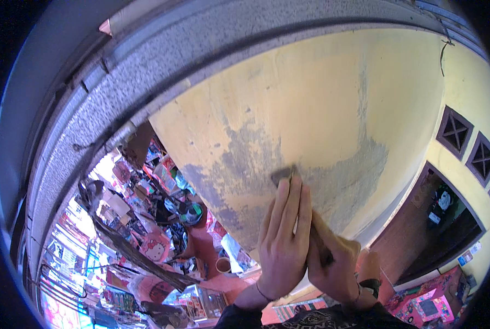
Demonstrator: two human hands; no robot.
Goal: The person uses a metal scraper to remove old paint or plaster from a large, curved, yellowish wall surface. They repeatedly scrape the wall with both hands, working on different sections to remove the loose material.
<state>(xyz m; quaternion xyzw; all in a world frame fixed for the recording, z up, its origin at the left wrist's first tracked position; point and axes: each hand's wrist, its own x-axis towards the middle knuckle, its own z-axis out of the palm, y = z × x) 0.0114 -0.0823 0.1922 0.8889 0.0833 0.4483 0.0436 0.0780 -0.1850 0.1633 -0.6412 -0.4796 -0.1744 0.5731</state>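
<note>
A yellow wall [311,93] fills the middle of the view, with grey patches [245,164] where the paint is gone. My left hand [282,241] lies flat against the wall, fingers straight and together, pressing on a dark scraper blade [282,175] whose edge shows just past the fingertips. My right hand [338,268] is right beside it, curled around the dark handle [323,249] of the same scraper. A thin band is on my left wrist and a dark watch on my right.
A grey speckled concrete beam [163,60] curves over the wall. Down to the left is a crowded stall of colourful goods [146,230] and a long broom-like bundle [130,247]. At right are a dark doorway [442,225] and lattice vents [454,131].
</note>
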